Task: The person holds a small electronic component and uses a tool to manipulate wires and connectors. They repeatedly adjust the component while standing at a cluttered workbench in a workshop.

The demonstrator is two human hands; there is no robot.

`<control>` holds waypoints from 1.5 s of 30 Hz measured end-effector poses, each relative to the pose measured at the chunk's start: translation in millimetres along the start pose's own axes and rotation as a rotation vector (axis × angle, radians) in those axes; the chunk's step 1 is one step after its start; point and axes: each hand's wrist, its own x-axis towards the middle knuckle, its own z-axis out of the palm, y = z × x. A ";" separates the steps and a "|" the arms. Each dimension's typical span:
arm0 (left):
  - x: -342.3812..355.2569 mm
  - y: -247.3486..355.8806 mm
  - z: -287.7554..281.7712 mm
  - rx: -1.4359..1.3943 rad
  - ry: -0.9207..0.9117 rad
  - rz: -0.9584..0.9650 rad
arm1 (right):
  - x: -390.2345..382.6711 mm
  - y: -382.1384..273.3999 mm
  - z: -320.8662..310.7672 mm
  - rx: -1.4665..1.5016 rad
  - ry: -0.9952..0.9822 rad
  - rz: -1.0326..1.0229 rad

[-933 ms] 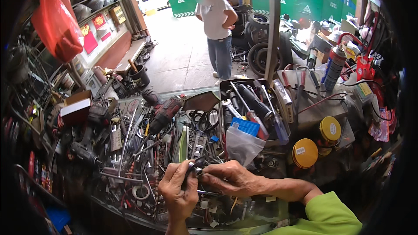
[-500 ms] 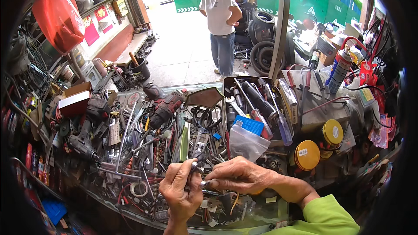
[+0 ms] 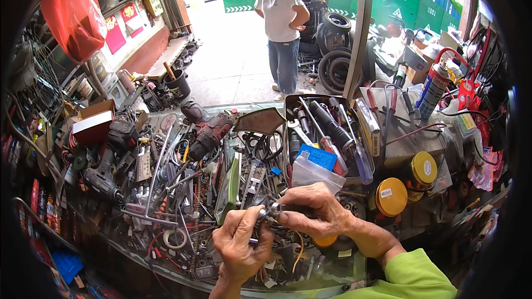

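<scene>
Close to the front of the cluttered bench, my left hand [image 3: 241,243] is closed around a small dark metal part [image 3: 261,214], most of which my fingers hide. A short silver rod end sticks out below its fingers. My right hand [image 3: 318,213] comes in from the right and pinches a small round silver metal piece [image 3: 275,209] between thumb and fingertips. The two pieces meet or nearly touch; I cannot tell whether they are joined. Beneath both hands lie loose screws, wires and small parts.
A red cordless drill [image 3: 210,135], a grey power tool [image 3: 105,169] and a metal T-handle [image 3: 160,171] lie leftward. Ahead stands a tool box [image 3: 291,112] with screwdrivers beside a plastic bag [image 3: 316,176]. Yellow-lidded jars [image 3: 392,197] sit right. A person [image 3: 281,19] stands beyond the bench.
My left hand has moved slightly right and down. The right hand has risen and turned, bringing its silver piece up against the part in my left hand.
</scene>
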 end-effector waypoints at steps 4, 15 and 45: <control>-5.6 1.4 4.2 0.087 -0.004 0.023 | -0.5 -4.3 -2.6 -0.059 0.013 0.011; -5.2 -2.3 6.9 0.072 -0.019 0.002 | 0.8 1.1 -3.5 -0.026 -0.010 -0.033; 13.9 1.4 -5.9 -0.082 -0.014 -0.191 | -9.9 -4.5 34.2 0.124 0.088 0.132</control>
